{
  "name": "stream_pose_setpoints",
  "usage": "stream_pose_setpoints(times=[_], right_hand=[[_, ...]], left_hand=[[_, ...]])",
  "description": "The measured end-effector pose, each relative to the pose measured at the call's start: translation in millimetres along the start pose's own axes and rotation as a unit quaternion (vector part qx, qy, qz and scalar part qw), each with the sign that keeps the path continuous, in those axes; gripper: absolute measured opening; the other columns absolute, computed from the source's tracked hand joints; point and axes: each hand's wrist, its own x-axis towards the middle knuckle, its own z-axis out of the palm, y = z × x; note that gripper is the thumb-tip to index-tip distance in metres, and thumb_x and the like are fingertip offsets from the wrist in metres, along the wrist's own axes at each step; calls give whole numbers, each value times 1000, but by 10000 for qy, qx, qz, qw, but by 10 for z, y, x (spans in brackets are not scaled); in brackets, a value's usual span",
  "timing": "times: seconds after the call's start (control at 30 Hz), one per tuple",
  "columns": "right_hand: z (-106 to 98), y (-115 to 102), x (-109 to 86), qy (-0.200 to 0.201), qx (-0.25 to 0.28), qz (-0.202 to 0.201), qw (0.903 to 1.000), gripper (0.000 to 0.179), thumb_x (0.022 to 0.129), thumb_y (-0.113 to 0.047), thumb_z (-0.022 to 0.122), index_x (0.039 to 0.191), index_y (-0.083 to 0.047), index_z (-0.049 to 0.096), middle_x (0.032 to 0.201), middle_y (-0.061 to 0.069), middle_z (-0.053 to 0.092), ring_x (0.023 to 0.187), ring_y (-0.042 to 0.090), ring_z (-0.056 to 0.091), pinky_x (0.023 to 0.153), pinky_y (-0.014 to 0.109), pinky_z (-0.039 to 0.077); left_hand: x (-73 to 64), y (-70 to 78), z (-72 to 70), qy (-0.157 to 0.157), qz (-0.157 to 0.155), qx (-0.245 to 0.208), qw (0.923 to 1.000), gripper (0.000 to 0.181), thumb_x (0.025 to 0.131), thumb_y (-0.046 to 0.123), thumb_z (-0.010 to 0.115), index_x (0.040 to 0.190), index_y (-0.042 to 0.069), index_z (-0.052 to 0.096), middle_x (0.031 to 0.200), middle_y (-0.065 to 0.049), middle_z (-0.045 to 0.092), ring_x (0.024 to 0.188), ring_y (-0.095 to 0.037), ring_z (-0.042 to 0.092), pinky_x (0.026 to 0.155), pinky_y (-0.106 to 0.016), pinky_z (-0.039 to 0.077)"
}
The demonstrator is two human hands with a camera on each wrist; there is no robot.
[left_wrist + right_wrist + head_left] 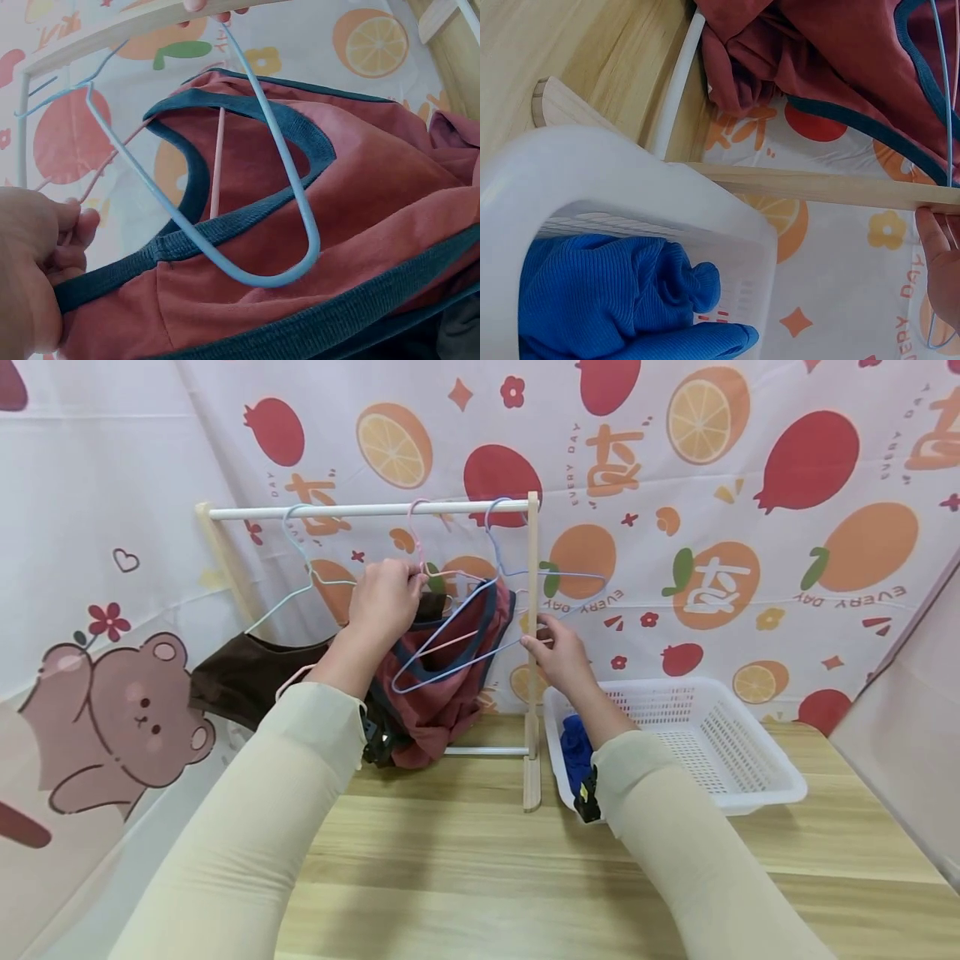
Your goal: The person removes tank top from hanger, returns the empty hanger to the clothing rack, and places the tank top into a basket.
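My left hand [386,597] pinches the pink hanger [416,547] just below its hook, beside the neckline of a dusky red top [375,165] with teal trim. The top hangs from this hanger, its lower part bunched. In front of it dangles an empty light blue hanger [274,131], hooked on the rack's white rail [360,511]. My right hand [561,652] grips the wooden post [532,568] at the rack's right side, thumb in front and fingertips round the back. The blue hanger's lower bar passes right by those fingers.
A mint hanger [296,547] bearing a dark brown garment [247,672] hangs further left on the rail. Right of the post stands a white basket [750,802], with blue ribbed cloth [607,292] inside. The rack's foot [532,785] rests on the wooden table [450,868].
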Motion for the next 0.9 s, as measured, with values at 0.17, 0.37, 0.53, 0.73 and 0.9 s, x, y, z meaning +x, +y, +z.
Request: stream_pose_setpoints(times=[0.17,0.37,0.53,0.73,0.9], right_hand=[[-11,-1,-48,-37,-11,-9,10000,51,98,-26,63,144,-12,47,117,16,65,108,28,64,87,40,55],[-33,1,-107,-68,10,-5,10000,52,98,-27,62,145,-12,47,118,15,65,108,28,64,87,40,56],[-37,6,-118,-104,65,6,9999,51,98,-25,63,144,-12,47,115,15,65,106,28,64,85,40,56],[-49,4,-114,-122,121,-91,9998,49,97,-26,63,143,-11,49,113,16,66,103,28,65,84,40,56],[-47,0,-117,-132,116,-117,9998,48,98,-26,63,141,-11,50,112,17,66,103,29,66,84,40,57]], left_hand=[[-46,43,3,-90,-268,23,9996,32,105,29,47,117,11,71,102,-11,68,85,-28,58,69,-40,44],[-97,108,-35,-278,-407,-157,9987,32,104,30,47,113,10,71,94,-12,66,79,-28,56,63,-37,42],[-110,139,-63,-523,-476,-273,9971,31,105,28,46,112,8,69,87,-13,61,76,-28,54,62,-36,40],[-99,156,-74,-657,-528,-314,9960,32,105,27,45,112,7,68,85,-13,59,77,-28,53,62,-35,40],[-94,157,-82,-750,-604,-387,9946,34,105,28,43,117,7,67,93,-14,63,80,-27,54,64,-35,41]])
